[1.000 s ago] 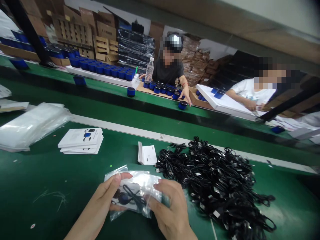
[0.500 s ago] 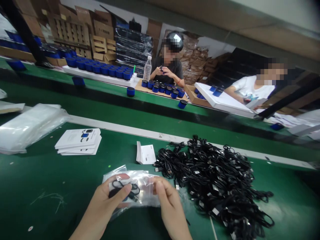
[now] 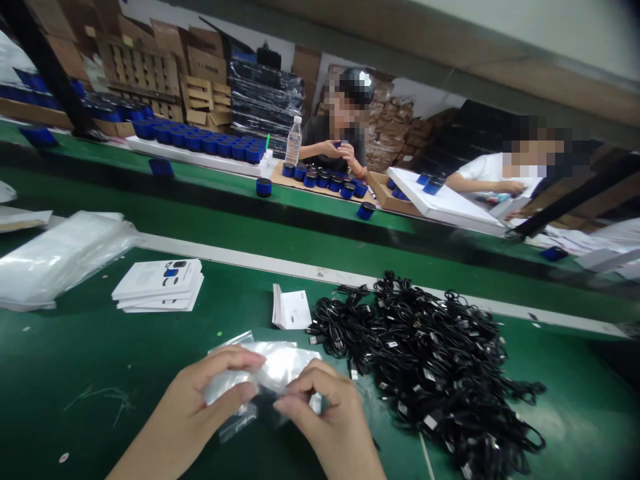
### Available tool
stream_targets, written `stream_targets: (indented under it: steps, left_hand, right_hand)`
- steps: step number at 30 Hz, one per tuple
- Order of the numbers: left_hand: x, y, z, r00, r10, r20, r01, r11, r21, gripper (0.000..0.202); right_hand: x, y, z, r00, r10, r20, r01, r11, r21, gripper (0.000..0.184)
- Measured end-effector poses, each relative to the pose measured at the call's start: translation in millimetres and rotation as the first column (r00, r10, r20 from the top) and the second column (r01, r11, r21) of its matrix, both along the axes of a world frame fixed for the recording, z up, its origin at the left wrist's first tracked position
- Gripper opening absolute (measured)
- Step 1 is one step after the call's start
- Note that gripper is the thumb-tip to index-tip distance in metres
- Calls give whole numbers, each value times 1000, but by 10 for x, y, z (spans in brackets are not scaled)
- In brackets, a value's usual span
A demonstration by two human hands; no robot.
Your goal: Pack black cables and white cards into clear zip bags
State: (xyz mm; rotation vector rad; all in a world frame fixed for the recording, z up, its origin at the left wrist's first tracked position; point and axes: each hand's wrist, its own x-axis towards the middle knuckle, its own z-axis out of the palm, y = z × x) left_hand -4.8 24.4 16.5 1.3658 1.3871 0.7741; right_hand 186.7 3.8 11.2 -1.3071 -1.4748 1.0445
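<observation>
Both my hands are low in the middle of the view on the green work surface (image 3: 125, 407). My left hand (image 3: 213, 393) and my right hand (image 3: 325, 413) pinch a clear zip bag (image 3: 280, 367) between their fingers. The plastic is bunched, and a dark shape shows through it below my fingers. My hands hide most of the contents. To the right of my right hand lies a large tangled heap of black cables (image 3: 425, 360), close to but apart from my fingers. A small white folded card (image 3: 293, 310) lies just above the bag.
A stack of printed white leaflets (image 3: 160, 285) and a pile of clear bags (image 3: 60, 260) lie to the left. Beyond a white rail (image 3: 300, 265), co-workers (image 3: 335, 137) sit at another belt with rows of blue cylindrical speakers (image 3: 210, 145) and stacked cartons behind.
The black cable and blue round item seen in the bag earlier are now hidden. My fingers have come closer together and bunched the plastic. The leaflets and cable heap stay put.
</observation>
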Motion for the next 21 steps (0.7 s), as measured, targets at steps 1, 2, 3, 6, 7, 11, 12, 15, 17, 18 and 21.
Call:
stream_targets:
  steps: [1, 2, 3, 6, 7, 11, 12, 15, 17, 18, 21]
  left_hand:
    - [11, -1, 36, 999, -16, -31, 16, 1000, 7, 17]
    - [27, -4, 63, 999, -25, -44, 26, 1000, 5, 18]
    - [45, -9, 78, 998, -35, -45, 35, 999, 3, 19]
    - [65, -22, 53, 999, -22, -35, 23, 1000, 15, 24]
    - [59, -22, 28, 999, -27, -43, 27, 1000, 13, 24]
    - [17, -8, -60, 987, -76, -142, 84, 996, 44, 24]
    - [14, -4, -70, 982, -96, -164, 107, 993, 60, 24]
    - [32, -4, -77, 979, -96, -181, 115, 989, 95, 25]
    - [58, -17, -77, 982, -63, -179, 84, 990, 114, 24]
    - [73, -26, -77, 983, -40, -178, 62, 991, 122, 23]
    - [117, -59, -68, 986, 39, -162, -16, 990, 138, 24]
  right_hand:
    - [0, -8, 14, 1000, -4, 14, 4, 1000, 0, 14]
    - [3, -17, 27, 999, -7, 32, 7, 1000, -6, 14]
    - [10, -25, 39, 998, -3, 55, 4, 1000, -15, 13]
    - [48, -39, 56, 993, 45, 113, -43, 999, -25, 13]
    - [61, -40, 51, 991, 52, 120, -50, 998, -27, 14]
    - [82, -33, -12, 995, -4, 104, 11, 997, -71, 14]
    - [82, -30, -30, 994, -18, 104, 26, 997, -74, 15]
    - [72, -24, -66, 993, -17, 113, 21, 999, -37, 19]
    - [63, -25, -83, 993, -13, 113, 13, 1000, -2, 19]
    - [59, -27, -91, 993, -16, 113, 15, 1000, 12, 19]
    - [57, -29, -111, 993, -28, 117, 23, 999, 43, 20]
